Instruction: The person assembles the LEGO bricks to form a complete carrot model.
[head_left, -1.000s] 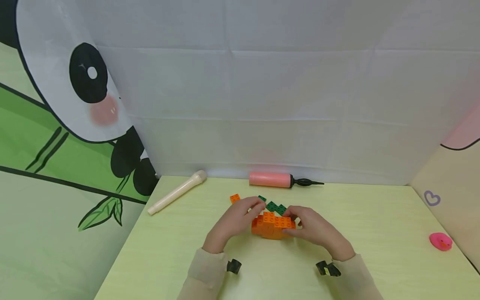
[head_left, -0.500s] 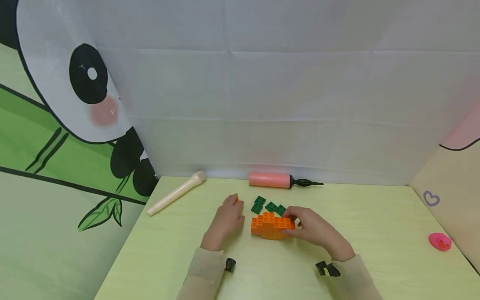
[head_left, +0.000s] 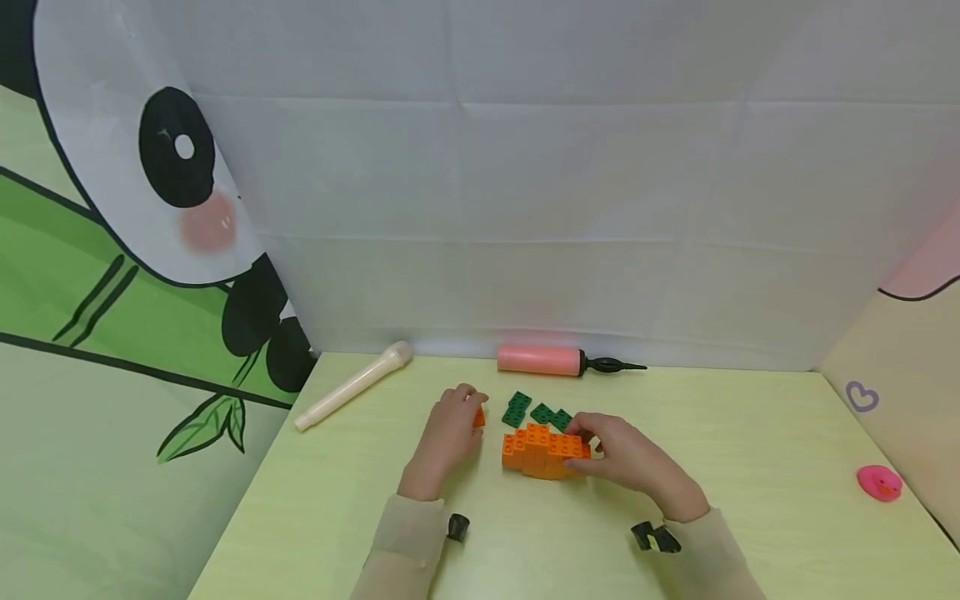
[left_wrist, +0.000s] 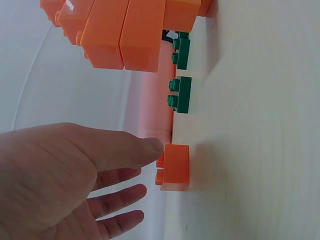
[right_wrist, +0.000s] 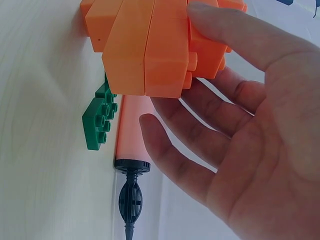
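Observation:
A small orange building block [head_left: 478,417] sits at the left hand [head_left: 447,429] in the head view. The left wrist view shows the thumb tip at a corner of this orange block [left_wrist: 176,167], with the index finger mostly hidden. The right hand [head_left: 611,450] grips the right end of a larger stepped build of orange blocks [head_left: 536,454], thumb on the near side and fingers behind. In the right wrist view, the thumb lies across the orange build [right_wrist: 145,55] and one finger stands apart below it. Green blocks [head_left: 516,410] lie just behind the build.
A pink hand pump [head_left: 540,359] with a black nozzle lies at the table's back edge. To its left is a cream stick [head_left: 352,386] with a wider end. A pink rubber duck [head_left: 881,482] sits at the far right of the pale table [head_left: 750,467].
From over the left end of the orange build, the left hand has moved left to the small orange block, which now sits slightly right and nearer. The right hand stays on the build.

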